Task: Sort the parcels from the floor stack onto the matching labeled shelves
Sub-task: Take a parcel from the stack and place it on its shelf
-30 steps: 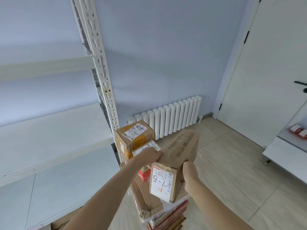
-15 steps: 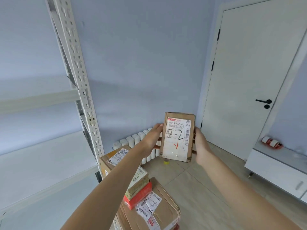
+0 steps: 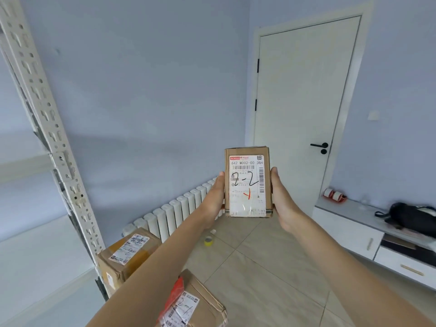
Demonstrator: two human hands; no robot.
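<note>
I hold a small brown cardboard parcel (image 3: 247,182) upright at chest height, its white label facing me with "2-2" handwritten in black and a red mark below. My left hand (image 3: 213,199) grips its left edge and my right hand (image 3: 282,199) grips its right edge. Below, the floor stack shows a brown box (image 3: 128,253) with a label beside the shelf post, and a flatter box (image 3: 200,303) with a red parcel on it at the bottom edge. The white metal shelving (image 3: 44,251) stands at the left.
A white radiator (image 3: 174,213) runs along the back wall. A yellow tape roll (image 3: 208,241) lies on the tiled floor. A closed white door (image 3: 304,109) is ahead right. A low white cabinet (image 3: 368,234) at right carries a black bag (image 3: 415,218) and tape rolls.
I have lifted the "2-2" parcel off the stack and raised it upright in front of me. My view has swung up and to the right, toward the door.
</note>
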